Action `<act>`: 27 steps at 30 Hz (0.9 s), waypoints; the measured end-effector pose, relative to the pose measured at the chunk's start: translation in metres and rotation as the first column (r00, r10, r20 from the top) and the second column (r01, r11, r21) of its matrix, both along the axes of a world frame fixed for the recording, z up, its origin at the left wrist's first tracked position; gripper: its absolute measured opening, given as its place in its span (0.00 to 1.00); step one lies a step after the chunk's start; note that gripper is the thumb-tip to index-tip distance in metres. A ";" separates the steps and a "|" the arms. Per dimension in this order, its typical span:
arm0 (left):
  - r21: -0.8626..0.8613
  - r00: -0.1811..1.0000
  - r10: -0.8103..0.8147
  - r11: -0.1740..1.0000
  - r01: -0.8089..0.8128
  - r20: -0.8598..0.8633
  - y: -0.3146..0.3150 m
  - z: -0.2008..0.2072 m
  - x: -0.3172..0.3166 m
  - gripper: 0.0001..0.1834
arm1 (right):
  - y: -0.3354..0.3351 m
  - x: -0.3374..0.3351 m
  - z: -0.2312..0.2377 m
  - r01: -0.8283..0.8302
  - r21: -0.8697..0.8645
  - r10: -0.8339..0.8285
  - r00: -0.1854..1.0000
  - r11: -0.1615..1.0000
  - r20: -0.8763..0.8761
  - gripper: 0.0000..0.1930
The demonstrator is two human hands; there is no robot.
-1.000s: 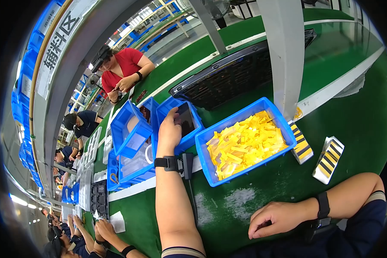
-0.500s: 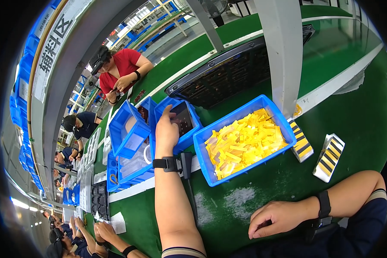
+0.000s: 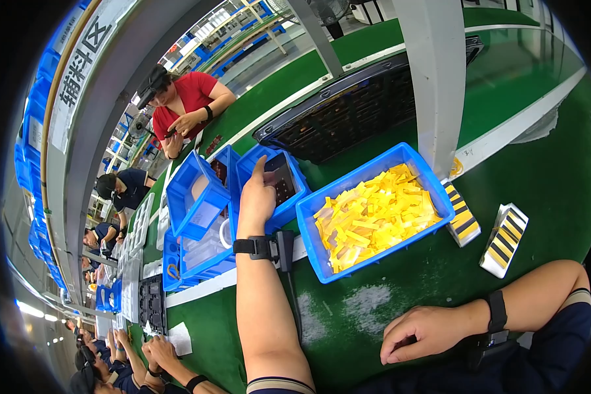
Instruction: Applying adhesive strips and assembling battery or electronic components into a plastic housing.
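My left hand [image 3: 257,197] reaches over the blue bin [image 3: 294,207] behind the middle of the bench. Its index finger points away from me beside a dark flat sheet with small reddish dots [image 3: 281,182] in that bin. No held thing shows in this hand; some of its fingers are hidden. My right hand [image 3: 415,333] rests on the green bench top, its fingers loosely curled together with nothing visible in them. Nearest in front of it is a blue bin [image 3: 316,253] full of yellow strips [image 3: 374,217].
Two white blocks with yellow and black stripes [image 3: 503,240] [image 3: 461,215] lie right of the yellow strips. A grey post [image 3: 433,85] and a large black panel [image 3: 348,118] stand behind. More blue bins [image 3: 194,197] crowd the left. Other people work at the left and across.
My left hand's index finger has straightened and swung slightly, away from the dotted sheet. The right hand has stayed in place.
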State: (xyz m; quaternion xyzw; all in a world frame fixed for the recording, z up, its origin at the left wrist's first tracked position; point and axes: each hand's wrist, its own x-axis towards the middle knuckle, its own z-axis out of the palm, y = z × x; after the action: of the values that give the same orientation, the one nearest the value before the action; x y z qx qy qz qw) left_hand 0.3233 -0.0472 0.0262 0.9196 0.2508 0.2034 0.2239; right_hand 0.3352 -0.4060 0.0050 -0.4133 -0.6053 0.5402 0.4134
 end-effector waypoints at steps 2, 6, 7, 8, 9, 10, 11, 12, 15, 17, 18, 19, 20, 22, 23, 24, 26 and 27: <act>-0.038 1.000 -0.005 0.999 0.004 -0.016 0.003 -0.001 0.000 0.37 | 0.000 0.000 0.000 0.000 -0.001 0.000 1.000 1.000 -0.002 0.07; -0.015 0.999 0.017 1.000 -0.016 0.033 -0.001 0.002 -0.002 0.36 | 0.000 -0.001 0.001 0.010 -0.007 -0.010 1.000 1.000 -0.014 0.08; -0.016 0.999 0.016 1.000 -0.015 0.033 -0.006 0.005 -0.001 0.36 | 0.000 0.000 0.001 0.016 -0.006 -0.016 1.000 1.000 -0.012 0.08; 0.014 0.996 0.073 0.997 -0.074 0.046 -0.012 0.008 -0.002 0.36 | -0.001 0.000 0.002 0.021 -0.005 -0.021 1.000 1.000 -0.011 0.08; 0.043 0.990 0.130 0.990 -0.133 0.061 -0.017 0.010 -0.001 0.36 | -0.001 0.001 0.002 0.023 -0.006 -0.023 1.000 1.000 -0.011 0.08; 0.045 0.989 0.132 0.990 -0.134 0.062 -0.021 0.014 -0.002 0.36 | -0.001 0.001 0.003 0.020 -0.006 -0.020 1.000 1.000 -0.007 0.08; -0.007 0.988 0.155 0.988 -0.155 0.009 -0.024 0.016 -0.002 0.33 | -0.001 0.001 0.003 0.019 -0.007 -0.019 1.000 1.000 -0.003 0.08; -0.059 0.984 0.175 0.982 -0.177 -0.044 -0.027 0.019 -0.001 0.30 | 0.000 0.002 0.003 0.018 -0.006 -0.018 1.000 1.000 -0.003 0.08; -0.166 0.984 0.174 0.970 -0.175 -0.025 -0.031 0.023 0.000 0.31 | -0.001 0.001 0.001 0.018 -0.011 -0.018 1.000 1.000 -0.015 0.07; -0.097 0.994 0.106 0.990 -0.104 0.020 -0.016 0.012 -0.001 0.31 | -0.001 0.000 0.002 0.019 -0.003 -0.019 1.000 1.000 -0.007 0.07; -0.022 0.998 0.035 0.999 -0.034 0.061 -0.007 0.005 -0.002 0.31 | -0.001 -0.001 0.002 0.016 -0.003 -0.016 1.000 1.000 -0.007 0.07; -0.022 0.997 0.037 0.999 -0.035 0.062 -0.003 0.002 -0.001 0.31 | -0.001 -0.001 0.002 0.024 0.010 -0.024 1.000 1.000 -0.016 0.07; -0.047 0.999 0.006 0.999 -0.004 0.039 0.002 -0.001 0.000 0.31 | -0.001 -0.001 0.002 0.032 0.023 -0.031 0.999 0.999 -0.024 0.07; -0.074 1.000 -0.026 0.997 0.027 0.018 0.003 -0.002 0.000 0.31 | 0.000 -0.001 0.002 0.028 0.019 -0.028 0.999 0.999 -0.016 0.07; -0.081 1.000 -0.009 0.997 0.009 0.007 -0.001 0.000 0.001 0.31 | 0.000 -0.001 0.002 0.027 0.016 -0.027 1.000 1.000 -0.008 0.07; -0.088 1.000 0.010 0.996 -0.010 -0.004 -0.004 0.003 0.001 0.31 | 0.000 0.000 0.002 0.026 0.015 -0.026 1.000 1.000 -0.007 0.07; 0.016 0.998 0.055 0.998 -0.056 0.037 -0.013 0.008 -0.002 0.31 | -0.001 -0.001 0.000 0.028 0.019 -0.028 0.999 0.999 -0.015 0.07; 0.118 0.992 0.095 0.987 -0.105 0.083 -0.017 0.010 -0.003 0.30 | -0.001 0.000 0.000 0.027 0.018 -0.027 1.000 0.999 -0.015 0.07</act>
State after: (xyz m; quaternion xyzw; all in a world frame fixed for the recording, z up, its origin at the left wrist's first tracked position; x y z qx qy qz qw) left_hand 0.3205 -0.0644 0.0366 0.9092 0.2750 0.2645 0.1663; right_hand 0.3349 -0.4066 0.0052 -0.4136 -0.6015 0.5323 0.4287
